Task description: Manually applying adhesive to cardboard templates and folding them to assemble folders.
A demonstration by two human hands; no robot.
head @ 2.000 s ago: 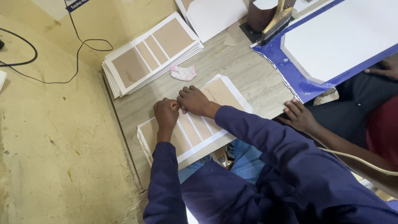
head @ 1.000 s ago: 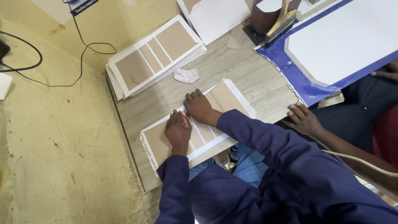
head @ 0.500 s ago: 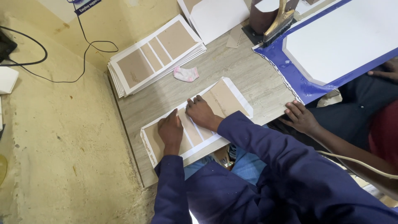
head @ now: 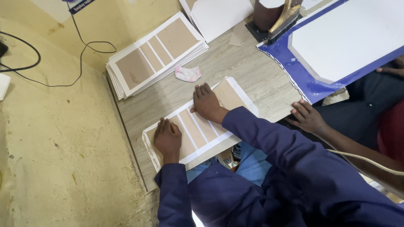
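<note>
A white sheet with brown cardboard panels glued on it (head: 235, 94) lies on the grey wooden table (head: 235, 63) near its front edge. My left hand (head: 167, 138) presses flat on the sheet's left panel. My right hand (head: 207, 102) rests flat on the middle strips, fingers together and pointing away. Both sleeves are dark blue. Neither hand grips anything.
A stack of similar panelled sheets (head: 155, 52) sits at the table's back left, a small pink-and-white cloth (head: 188, 74) beside it. A blue frame with a white panel (head: 336, 46) lies at right. Another person's hand (head: 307, 117) rests on the table's right edge. Black cable (head: 80, 46) crosses the yellow floor.
My hands have spread apart along the sheet: the left slid toward its left end, the right moved further up over the middle strips.
</note>
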